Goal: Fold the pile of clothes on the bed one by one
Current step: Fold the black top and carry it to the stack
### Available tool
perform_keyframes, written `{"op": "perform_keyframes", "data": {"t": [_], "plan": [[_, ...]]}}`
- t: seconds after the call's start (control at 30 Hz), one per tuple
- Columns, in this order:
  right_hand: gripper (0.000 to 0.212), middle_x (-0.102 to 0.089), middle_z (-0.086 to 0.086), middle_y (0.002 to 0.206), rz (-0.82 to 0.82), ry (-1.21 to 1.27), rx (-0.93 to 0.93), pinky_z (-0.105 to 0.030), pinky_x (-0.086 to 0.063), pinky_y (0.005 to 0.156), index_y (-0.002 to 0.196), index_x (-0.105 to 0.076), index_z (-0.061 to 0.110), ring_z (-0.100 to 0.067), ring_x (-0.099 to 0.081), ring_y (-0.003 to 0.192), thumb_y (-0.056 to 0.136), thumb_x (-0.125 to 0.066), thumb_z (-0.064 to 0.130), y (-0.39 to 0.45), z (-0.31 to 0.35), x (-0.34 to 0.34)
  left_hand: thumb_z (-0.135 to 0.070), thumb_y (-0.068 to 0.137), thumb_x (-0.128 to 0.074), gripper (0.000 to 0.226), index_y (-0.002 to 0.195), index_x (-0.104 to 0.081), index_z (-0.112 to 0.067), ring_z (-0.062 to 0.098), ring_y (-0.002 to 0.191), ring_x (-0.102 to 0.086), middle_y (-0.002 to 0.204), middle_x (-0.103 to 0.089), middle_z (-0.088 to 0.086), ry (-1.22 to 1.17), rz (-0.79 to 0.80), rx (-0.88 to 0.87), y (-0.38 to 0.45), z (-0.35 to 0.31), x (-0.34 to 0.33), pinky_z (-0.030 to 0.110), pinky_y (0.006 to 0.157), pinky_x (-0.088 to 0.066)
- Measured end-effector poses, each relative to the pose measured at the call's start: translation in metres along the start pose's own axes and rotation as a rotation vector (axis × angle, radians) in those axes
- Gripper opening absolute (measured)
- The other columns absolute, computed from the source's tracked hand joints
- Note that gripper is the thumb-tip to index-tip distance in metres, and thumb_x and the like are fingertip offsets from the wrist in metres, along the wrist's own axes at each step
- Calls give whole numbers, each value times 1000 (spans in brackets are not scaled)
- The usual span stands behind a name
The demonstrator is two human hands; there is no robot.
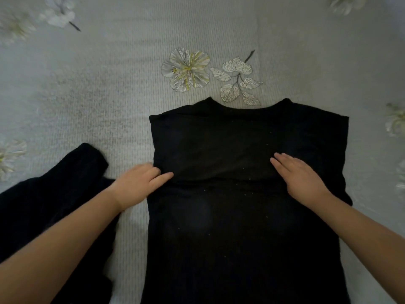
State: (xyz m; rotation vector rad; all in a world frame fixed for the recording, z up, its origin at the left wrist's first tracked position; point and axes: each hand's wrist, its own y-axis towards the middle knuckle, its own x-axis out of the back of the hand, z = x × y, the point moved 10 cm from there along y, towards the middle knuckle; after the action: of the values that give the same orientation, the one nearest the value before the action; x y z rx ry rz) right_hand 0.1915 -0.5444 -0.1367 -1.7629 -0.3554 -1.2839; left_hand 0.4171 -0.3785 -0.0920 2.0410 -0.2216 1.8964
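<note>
The left hand (pixel 141 183) curls its fingers over the left edge of a black top (pixel 247 194), seemingly pinching a fold of fabric there, while the right hand (pixel 300 176) lies flat, fingers straight and together, pressing on the chest area. The top lies spread on the bed (pixel 109 95), neckline away from the person, its sides apparently already turned in (no sleeves show). A crosswise crease runs between the hands. Judging by this, the lengthwise folds are done and the halving remains. Another dark garment (pixel 54 194) waits unfolded at left.
</note>
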Motion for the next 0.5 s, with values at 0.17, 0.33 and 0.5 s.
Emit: {"op": "perform_keyframes", "data": {"t": [0.17, 0.33, 0.5], "plan": [[65, 9, -2, 156, 68, -18, 43, -27, 11, 108, 147, 6, 18, -16, 7, 143, 96, -34, 10, -17, -4, -7, 7, 34, -86, 72, 101, -65, -7, 20, 51, -62, 63, -63, 4, 22, 199, 5, -1, 16, -12, 24, 48, -50], [74, 23, 2, 151, 119, 24, -4, -35, 16, 105, 146, 8, 23, -13, 26, 130, 87, -11, 63, -33, -3, -35, -28, 80, -52, 25, 91, -69, -13, 33, 62, -61, 76, -60, 17, -70, 248, 288, -13, 19, -37, 37, 48, -53], [91, -1, -2, 156, 33, 139, -134, -47, 2, 112, 146, -13, 27, -24, 2, 143, 67, 9, 67, -50, -29, -50, -22, 91, -54, 33, 118, -60, -4, 50, 108, -49, 123, -49, 31, -197, 226, 782, -34, 14, -40, 54, 85, -45]]}}
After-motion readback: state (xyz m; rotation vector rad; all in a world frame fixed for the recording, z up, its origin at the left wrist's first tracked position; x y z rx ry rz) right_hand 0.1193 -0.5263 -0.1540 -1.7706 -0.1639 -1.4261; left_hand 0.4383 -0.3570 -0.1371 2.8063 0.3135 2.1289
